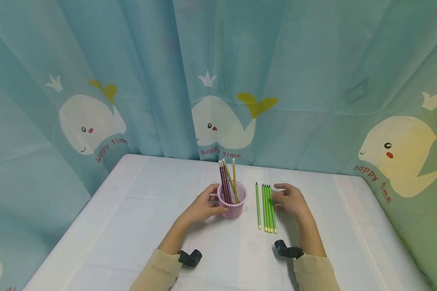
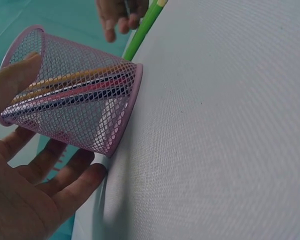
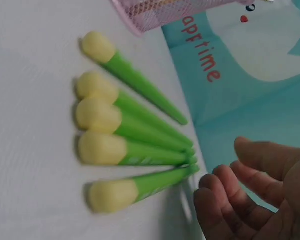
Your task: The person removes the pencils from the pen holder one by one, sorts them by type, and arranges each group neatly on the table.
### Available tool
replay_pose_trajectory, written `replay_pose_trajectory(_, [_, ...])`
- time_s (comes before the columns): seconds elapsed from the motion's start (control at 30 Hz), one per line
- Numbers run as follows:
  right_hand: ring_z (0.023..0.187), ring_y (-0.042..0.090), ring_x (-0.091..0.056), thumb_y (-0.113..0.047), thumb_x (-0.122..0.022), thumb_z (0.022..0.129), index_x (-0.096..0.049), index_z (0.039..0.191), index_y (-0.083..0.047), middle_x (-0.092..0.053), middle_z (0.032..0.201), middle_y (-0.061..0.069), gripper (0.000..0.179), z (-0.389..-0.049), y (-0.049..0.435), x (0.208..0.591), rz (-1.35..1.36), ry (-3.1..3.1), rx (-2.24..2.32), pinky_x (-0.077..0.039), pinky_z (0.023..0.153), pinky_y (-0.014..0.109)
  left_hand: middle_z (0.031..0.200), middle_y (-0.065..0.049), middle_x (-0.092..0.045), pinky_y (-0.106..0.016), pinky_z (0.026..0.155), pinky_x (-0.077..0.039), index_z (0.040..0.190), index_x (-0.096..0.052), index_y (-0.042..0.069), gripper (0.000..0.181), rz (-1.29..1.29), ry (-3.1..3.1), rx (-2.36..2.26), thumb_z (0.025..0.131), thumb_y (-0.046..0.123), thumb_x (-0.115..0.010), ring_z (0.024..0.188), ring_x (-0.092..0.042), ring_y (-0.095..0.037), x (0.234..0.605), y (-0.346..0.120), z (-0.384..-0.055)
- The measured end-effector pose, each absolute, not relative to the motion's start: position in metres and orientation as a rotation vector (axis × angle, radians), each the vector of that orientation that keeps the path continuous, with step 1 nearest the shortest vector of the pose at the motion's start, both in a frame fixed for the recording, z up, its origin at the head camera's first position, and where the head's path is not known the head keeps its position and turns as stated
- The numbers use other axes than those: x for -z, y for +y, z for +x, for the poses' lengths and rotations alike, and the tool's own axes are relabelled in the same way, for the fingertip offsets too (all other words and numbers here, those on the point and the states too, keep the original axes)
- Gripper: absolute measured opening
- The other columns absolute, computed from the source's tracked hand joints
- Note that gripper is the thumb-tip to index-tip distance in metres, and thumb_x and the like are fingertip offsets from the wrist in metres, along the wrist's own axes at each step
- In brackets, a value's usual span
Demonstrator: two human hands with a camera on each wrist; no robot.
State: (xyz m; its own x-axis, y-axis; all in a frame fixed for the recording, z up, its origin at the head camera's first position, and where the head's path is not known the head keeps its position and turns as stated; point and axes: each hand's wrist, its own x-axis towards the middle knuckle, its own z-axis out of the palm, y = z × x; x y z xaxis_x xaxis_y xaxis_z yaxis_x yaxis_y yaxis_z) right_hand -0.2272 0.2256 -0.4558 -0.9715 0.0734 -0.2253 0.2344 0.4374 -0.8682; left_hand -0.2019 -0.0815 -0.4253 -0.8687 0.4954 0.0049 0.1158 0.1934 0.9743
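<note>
My left hand [image 1: 201, 207] holds a pink mesh pencil cup [image 1: 233, 212], which stands upright on the table. In the left wrist view the thumb lies on one side of the mesh cup [image 2: 85, 122] and the curved fingers on the other. Several pencils [image 1: 225, 184], dark, red and yellow, lean inside it. To the cup's right lie several green pencils [image 1: 267, 210] with pale yellow ends, side by side; one green pencil [image 1: 258, 206] lies slightly apart. Beside the rightmost one is my right hand [image 1: 291, 201], its fingers loosely bent and, in the right wrist view, with nothing between thumb and fingers.
A white-covered table [image 1: 131, 226] lies under everything. Behind it hangs a blue-green curtain [image 1: 149, 81] printed with whales. Each wrist wears a black strap device, the left device [image 1: 191, 258] and the right device [image 1: 287, 249], above beige sleeves.
</note>
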Motion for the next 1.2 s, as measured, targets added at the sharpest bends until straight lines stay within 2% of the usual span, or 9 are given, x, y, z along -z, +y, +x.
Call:
replay_pose_trajectory(0.13, [0.09,0.027,-0.059,-0.02,-0.064,0.085,-0.05,0.127,-0.009,-0.057,0.106,0.015,0.045,-0.225,0.222,0.443,0.13,2.542,1.619,-0.054,0.073,0.034,0.131,-0.018,-0.044,-0.036,0.089,-0.049,0.135,-0.034,0.004,0.069,0.568,2.158,-1.719,0.077,0.006,-0.072,0.115,-0.049,-0.035,0.425,-0.081,-0.203])
replay_pose_trajectory(0.23, [0.099,0.028,-0.058,-0.02,-0.067,0.084,-0.049,0.128,-0.013,-0.056,0.113,0.016,0.048,-0.223,0.216,0.434,-0.064,2.459,1.711,-0.052,0.08,0.036,0.131,-0.017,-0.045,-0.036,0.089,-0.049,0.136,-0.034,0.006,0.071,0.574,2.142,-1.736,0.077,0.007,-0.073,0.115,-0.05,-0.035,0.429,-0.081,-0.205])
replay_pose_trajectory(0.4, [0.12,0.029,-0.047,-0.024,-0.073,0.078,-0.039,0.136,-0.027,-0.048,0.132,0.012,0.067,-0.22,0.196,0.428,-0.388,2.284,1.725,-0.044,0.094,0.042,0.135,-0.008,-0.042,-0.038,0.093,-0.046,0.139,-0.031,0.017,0.079,0.604,2.113,-1.742,0.075,0.015,-0.076,0.118,-0.048,-0.029,0.444,-0.085,-0.213])
replay_pose_trajectory(0.53, [0.126,0.032,-0.04,-0.02,-0.077,0.075,-0.03,0.14,-0.03,-0.042,0.139,0.008,0.081,-0.219,0.176,0.432,-0.49,2.164,1.751,-0.04,0.099,0.046,0.138,-0.005,-0.038,-0.04,0.096,-0.044,0.14,-0.029,0.024,0.079,0.639,2.116,-1.753,0.076,0.022,-0.075,0.121,-0.046,-0.028,0.45,-0.09,-0.218])
replay_pose_trajectory(0.63, [0.128,0.032,-0.037,-0.014,-0.079,0.072,-0.028,0.142,-0.025,-0.039,0.141,0.009,0.087,-0.22,0.165,0.438,-0.529,2.101,1.786,-0.036,0.101,0.047,0.135,-0.005,-0.042,-0.038,0.094,-0.046,0.139,-0.033,0.023,0.067,0.633,2.203,-1.776,0.082,0.026,-0.069,0.12,-0.047,-0.027,0.451,-0.09,-0.221])
replay_pose_trajectory(0.73, [0.128,0.03,-0.038,-0.01,-0.08,0.069,-0.029,0.142,-0.018,-0.04,0.14,0.01,0.089,-0.22,0.158,0.444,-0.566,2.078,1.801,-0.034,0.103,0.048,0.128,-0.008,-0.05,-0.035,0.09,-0.048,0.135,-0.041,0.014,0.053,0.589,2.323,-1.83,0.088,0.027,-0.062,0.114,-0.052,-0.026,0.45,-0.089,-0.221])
replay_pose_trajectory(0.87, [0.123,0.03,-0.043,-0.008,-0.081,0.067,-0.034,0.14,-0.013,-0.045,0.135,0.012,0.087,-0.219,0.152,0.45,-0.615,2.081,1.812,-0.038,0.1,0.047,0.12,-0.015,-0.056,-0.038,0.089,-0.049,0.125,-0.049,0.002,0.04,0.555,2.404,-1.953,0.091,0.021,-0.058,0.108,-0.055,-0.028,0.436,-0.086,-0.215])
replay_pose_trajectory(1.0, [0.121,0.029,-0.046,-0.008,-0.081,0.066,-0.037,0.137,-0.015,-0.046,0.134,0.009,0.084,-0.218,0.149,0.452,-0.616,2.111,1.818,-0.041,0.097,0.045,0.118,-0.019,-0.057,-0.043,0.093,-0.045,0.118,-0.053,0.0,0.033,0.532,2.428,-2.021,0.09,0.016,-0.059,0.107,-0.056,-0.028,0.421,-0.086,-0.208])
replay_pose_trajectory(1.2, [0.124,0.037,-0.04,0.002,-0.075,0.069,-0.034,0.137,-0.002,-0.041,0.135,0.021,0.08,-0.208,0.144,0.427,-0.589,2.089,1.826,-0.033,0.101,0.054,0.117,-0.018,-0.057,-0.043,0.095,-0.044,0.117,-0.054,-0.003,0.035,0.491,2.426,-2.027,0.089,0.017,-0.06,0.108,-0.055,-0.028,0.418,-0.083,-0.21])
